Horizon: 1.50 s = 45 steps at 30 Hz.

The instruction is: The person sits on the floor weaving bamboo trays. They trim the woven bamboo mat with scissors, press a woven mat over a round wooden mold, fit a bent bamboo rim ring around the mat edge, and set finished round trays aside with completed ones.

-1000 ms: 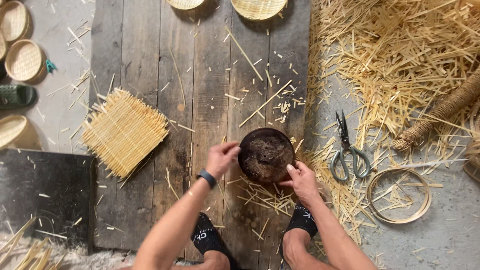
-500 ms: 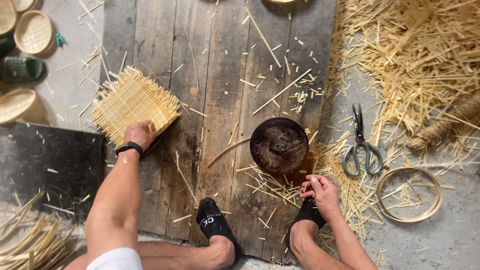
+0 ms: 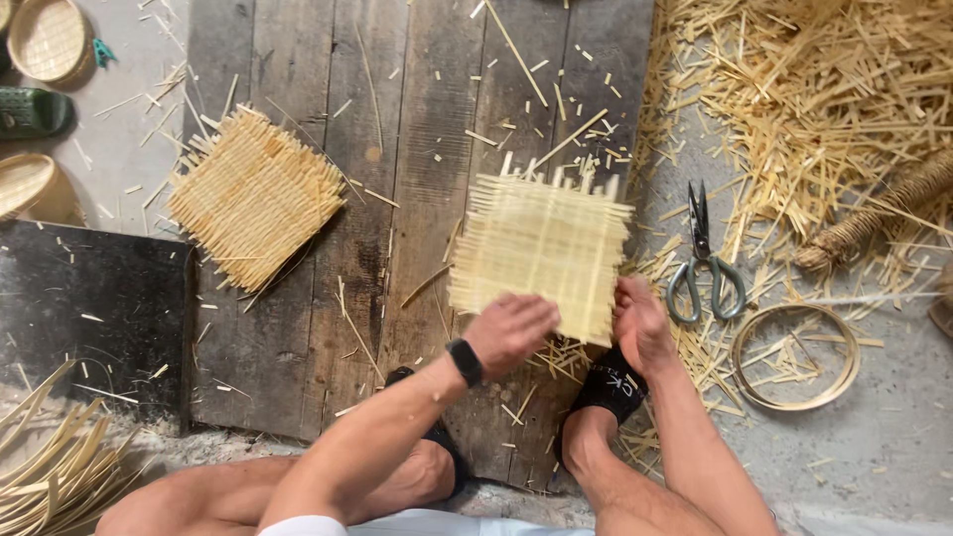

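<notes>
A square mat of pale woven bamboo strips (image 3: pixel 541 253) lay over the dark wooden boards (image 3: pixel 417 129), gripped at its near edge by the left hand (image 3: pixel 511 333) and right hand (image 3: pixel 640 323); positioning seemed underway, needing careful centring
</notes>
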{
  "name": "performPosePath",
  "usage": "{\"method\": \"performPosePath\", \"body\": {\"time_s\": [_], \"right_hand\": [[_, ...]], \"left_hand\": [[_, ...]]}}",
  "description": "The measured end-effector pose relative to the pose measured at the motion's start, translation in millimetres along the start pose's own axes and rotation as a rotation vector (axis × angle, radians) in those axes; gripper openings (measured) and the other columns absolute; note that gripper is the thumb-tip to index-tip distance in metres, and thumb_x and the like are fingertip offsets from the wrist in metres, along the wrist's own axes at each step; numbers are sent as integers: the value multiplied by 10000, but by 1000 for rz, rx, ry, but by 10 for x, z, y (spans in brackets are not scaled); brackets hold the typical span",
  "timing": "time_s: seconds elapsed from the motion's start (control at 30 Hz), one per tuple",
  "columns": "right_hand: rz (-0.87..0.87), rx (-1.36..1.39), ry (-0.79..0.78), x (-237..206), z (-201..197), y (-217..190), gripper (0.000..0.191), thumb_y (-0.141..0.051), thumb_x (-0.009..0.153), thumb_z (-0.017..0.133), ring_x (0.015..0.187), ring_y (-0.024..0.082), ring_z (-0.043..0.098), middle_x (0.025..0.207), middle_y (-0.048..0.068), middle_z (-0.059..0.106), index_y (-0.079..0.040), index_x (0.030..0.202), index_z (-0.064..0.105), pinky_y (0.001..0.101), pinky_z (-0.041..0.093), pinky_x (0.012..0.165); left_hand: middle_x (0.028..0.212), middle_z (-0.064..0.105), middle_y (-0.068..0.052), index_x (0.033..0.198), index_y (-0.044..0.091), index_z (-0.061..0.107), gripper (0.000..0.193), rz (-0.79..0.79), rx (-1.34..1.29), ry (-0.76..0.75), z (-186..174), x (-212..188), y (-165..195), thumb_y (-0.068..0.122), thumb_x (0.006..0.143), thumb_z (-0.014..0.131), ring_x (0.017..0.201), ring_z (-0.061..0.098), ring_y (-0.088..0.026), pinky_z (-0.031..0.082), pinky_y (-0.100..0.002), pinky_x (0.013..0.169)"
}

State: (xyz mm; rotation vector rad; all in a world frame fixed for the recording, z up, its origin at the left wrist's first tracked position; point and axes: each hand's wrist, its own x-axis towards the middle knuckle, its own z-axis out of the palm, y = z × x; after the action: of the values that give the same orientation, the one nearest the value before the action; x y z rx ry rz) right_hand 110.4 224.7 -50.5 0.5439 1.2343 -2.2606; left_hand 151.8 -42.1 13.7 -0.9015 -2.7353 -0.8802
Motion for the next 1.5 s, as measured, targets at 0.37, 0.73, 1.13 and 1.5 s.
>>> {"method": "performPosePath", "body": {"time_s": [0.37, 0.73, 1.13, 1.5], "right_hand": [[-138, -618, 237, 182, 249, -38, 170, -51, 868, 815, 710, 66, 619, 859, 46, 718, 18, 975, 701, 212, 525, 637], [-376, -452, 380, 40, -227, 179, 309, -144, 941, 818, 801, 80, 596, 952, 26, 666, 4, 1155, 652, 215, 513, 696], [-9, -1661, 687, -1192, -1966, -305, 350, -261, 744, 848, 1093, 295, 587, 1111, 101, 664, -107, 1026, 709, 469, 421, 1005], [-235, -1679, 611, -1583, -2142, -673, 192, -186, 1018, 646, 754, 238, 677, 860, 77, 724, -130, 1172, 745, 415, 550, 790]], "left_hand": [[1075, 626, -94, 1311, 38, 451, 789, -1478, -503, 188, 31, 119, -861, 202, 694, 914, 951, 636, -183, 572, -370, 881], [1053, 717, -54, 1317, -13, 607, 720, -1386, -688, 38, 158, -247, -1102, 273, 729, 909, 926, 695, -151, 573, -294, 757], [1161, 632, -94, 1412, 12, 439, 680, -1294, -702, 475, -216, -347, -743, 136, 863, 820, 964, 679, -155, 597, -279, 732], [1293, 573, -137, 1440, 21, 457, 581, -969, -387, 519, -613, -157, -391, 83, 971, 793, 1045, 651, -163, 619, -295, 888]]}}
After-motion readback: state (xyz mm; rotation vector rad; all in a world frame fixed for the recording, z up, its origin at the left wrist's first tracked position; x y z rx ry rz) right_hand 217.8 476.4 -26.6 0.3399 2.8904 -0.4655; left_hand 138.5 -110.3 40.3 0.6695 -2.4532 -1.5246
